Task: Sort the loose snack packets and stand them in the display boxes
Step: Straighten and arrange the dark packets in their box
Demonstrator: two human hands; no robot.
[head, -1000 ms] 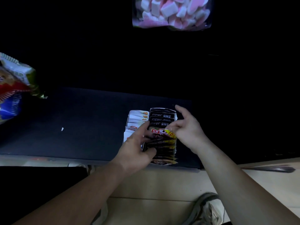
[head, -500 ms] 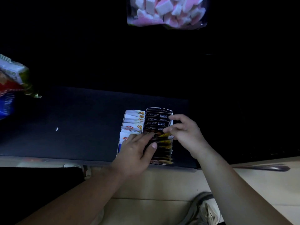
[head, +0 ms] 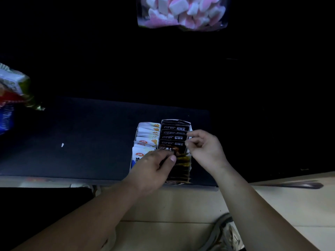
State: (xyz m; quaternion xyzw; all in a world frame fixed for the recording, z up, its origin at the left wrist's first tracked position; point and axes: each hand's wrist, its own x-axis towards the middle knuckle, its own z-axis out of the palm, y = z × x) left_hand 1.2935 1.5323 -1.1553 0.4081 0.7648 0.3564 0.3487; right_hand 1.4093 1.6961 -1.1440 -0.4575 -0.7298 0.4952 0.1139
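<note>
Two display boxes stand side by side at the frame's centre on a mat (head: pixel 81 142), the left display box (head: pixel 135 142) touching the right display box (head: pixel 189 124), each filled with packets standing in a row. The left hand (head: pixel 154 165) lies over both boxes' near ends and pinches a leaning packet (head: pixel 172 148) in the right box. The right hand (head: pixel 204 149) sits just right of that box. A bag of sweets (head: pixel 181 13) lies well behind, at top centre. A pile of snack bags (head: pixel 12 95) lies at the left edge. A small scrap (head: pixel 62 144) lies on the mat between pile and boxes.
</note>
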